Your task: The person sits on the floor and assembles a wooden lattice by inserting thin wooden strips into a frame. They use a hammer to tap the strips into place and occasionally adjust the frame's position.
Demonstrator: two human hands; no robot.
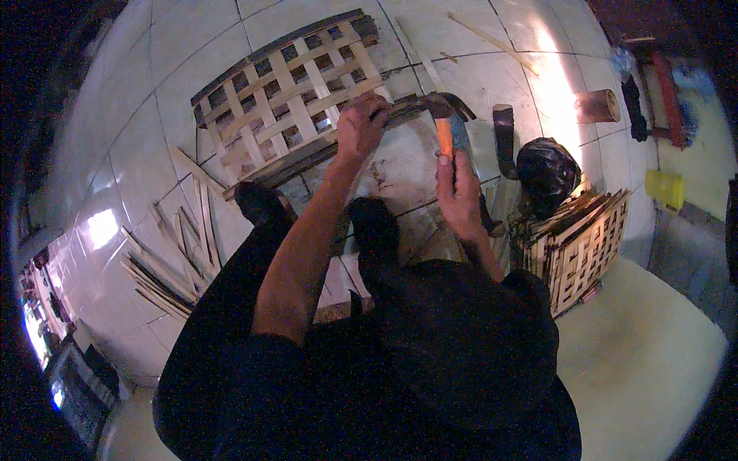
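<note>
A woven lattice panel of pale wooden strips (296, 84), edged with dark bars, lies tilted on the tiled floor ahead of me. At its near right edge my left hand (363, 129) is closed, fingers pinched together over the dark edge bar (307, 154). Whatever sits between those fingertips is too small to make out. My right hand (459, 188) grips a claw hammer (445, 138) by its orange and blue handle. The hammer's dark head is just right of my left hand, by the bar's right end; I cannot tell whether they touch.
Loose wooden strips (173, 265) lie to the left. On the right are a dark curved piece (503, 138), a black plastic bag (548, 173), a stack of lattice panels (588, 246) and a wooden log (597, 106). A long thin stick (492, 40) lies at the far side.
</note>
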